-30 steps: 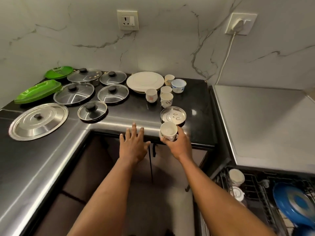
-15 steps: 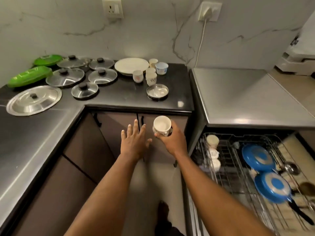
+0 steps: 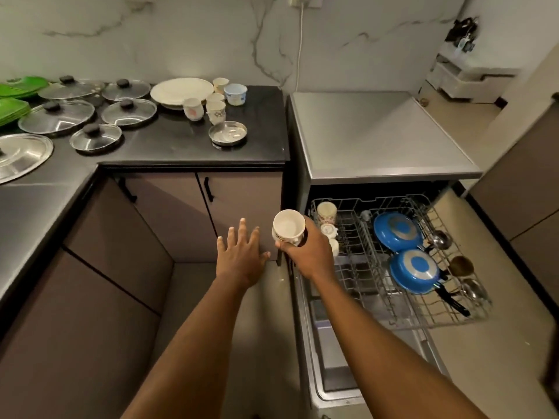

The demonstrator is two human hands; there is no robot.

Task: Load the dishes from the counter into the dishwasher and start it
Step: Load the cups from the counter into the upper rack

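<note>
The right hand [image 3: 305, 252] holds a white cup [image 3: 288, 227], fingers clamped around its wall, mouth tilted toward the camera. The cup is in the air just beside the left edge of the dishwasher rack [image 3: 357, 282]. The left hand [image 3: 242, 258] hovers farther left of the rack, fingers straight and spread apart, holding nothing. Two blue pans [image 3: 397, 231] stand in the rack's right half. The counter [image 3: 181, 146], behind and left of the rack, carries cups, a plate and lids.
</note>
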